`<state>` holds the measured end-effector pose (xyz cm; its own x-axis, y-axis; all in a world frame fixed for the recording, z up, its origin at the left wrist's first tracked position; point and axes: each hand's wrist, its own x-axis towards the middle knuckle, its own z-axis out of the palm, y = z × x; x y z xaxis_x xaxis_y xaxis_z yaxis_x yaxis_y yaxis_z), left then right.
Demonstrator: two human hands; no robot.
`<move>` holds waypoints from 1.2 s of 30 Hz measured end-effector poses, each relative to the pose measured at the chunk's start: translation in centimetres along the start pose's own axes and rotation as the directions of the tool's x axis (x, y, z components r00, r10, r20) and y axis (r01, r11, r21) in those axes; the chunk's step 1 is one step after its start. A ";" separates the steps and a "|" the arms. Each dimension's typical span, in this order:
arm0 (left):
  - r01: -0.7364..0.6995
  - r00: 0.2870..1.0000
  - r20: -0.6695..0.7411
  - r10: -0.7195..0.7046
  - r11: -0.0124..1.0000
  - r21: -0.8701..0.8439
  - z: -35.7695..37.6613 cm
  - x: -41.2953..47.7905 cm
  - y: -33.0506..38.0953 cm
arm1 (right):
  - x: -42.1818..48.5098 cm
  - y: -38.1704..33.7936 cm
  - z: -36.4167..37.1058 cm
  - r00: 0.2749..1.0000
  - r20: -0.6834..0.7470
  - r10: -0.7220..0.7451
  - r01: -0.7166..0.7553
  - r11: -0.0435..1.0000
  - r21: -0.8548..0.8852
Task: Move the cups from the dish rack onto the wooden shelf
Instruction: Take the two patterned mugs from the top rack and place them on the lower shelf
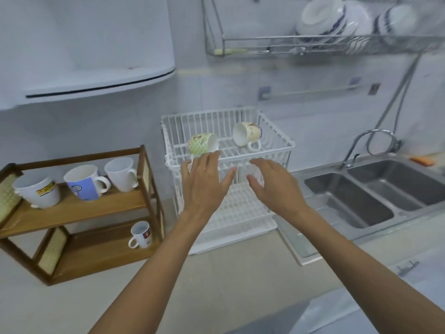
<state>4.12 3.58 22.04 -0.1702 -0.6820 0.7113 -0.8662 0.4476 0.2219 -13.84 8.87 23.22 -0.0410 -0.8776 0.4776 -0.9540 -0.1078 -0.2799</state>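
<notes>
A white wire dish rack (277, 137) stands on the counter. On its top tier lie two cups on their sides: a green patterned cup (201, 143) at the left and a cream cup (246, 135) with a white handle at the right. My left hand (204, 182) is open, fingers spread, just below and in front of the green cup. My right hand (269, 183) is open too, in front of the rack's front edge. The wooden shelf (79, 208) at the left holds three cups on its upper board and a small white mug (142, 235) on the lower board.
A steel double sink (375, 194) with a curved tap (368, 141) lies to the right of the rack. A wall-mounted metal rack (337, 42) with stacked bowls hangs above. A white cabinet (96, 56) juts out over the wooden shelf.
</notes>
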 end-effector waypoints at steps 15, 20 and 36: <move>0.152 0.801 0.544 -0.248 0.965 0.215 4.6 12.1 -3.8 | 16.2 8.3 2.2 0.985 0.174 0.021 -0.021 1.000 0.001; 0.080 0.707 0.668 -0.232 0.965 0.252 5.8 14.8 -3.8 | 20.1 10.4 4.3 0.947 0.319 -0.032 0.031 0.999 0.010; 0.399 0.642 0.654 -0.400 0.903 0.159 5.6 14.5 -6.4 | 26.7 12.5 7.7 0.918 0.305 -0.253 0.255 0.966 0.033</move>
<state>4.61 -12.40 27.21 -0.0705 -0.9952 -0.0681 -0.9249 0.0397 0.3780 -24.56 -19.48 26.04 0.2941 -0.9210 0.2554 -0.9226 -0.3434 -0.1757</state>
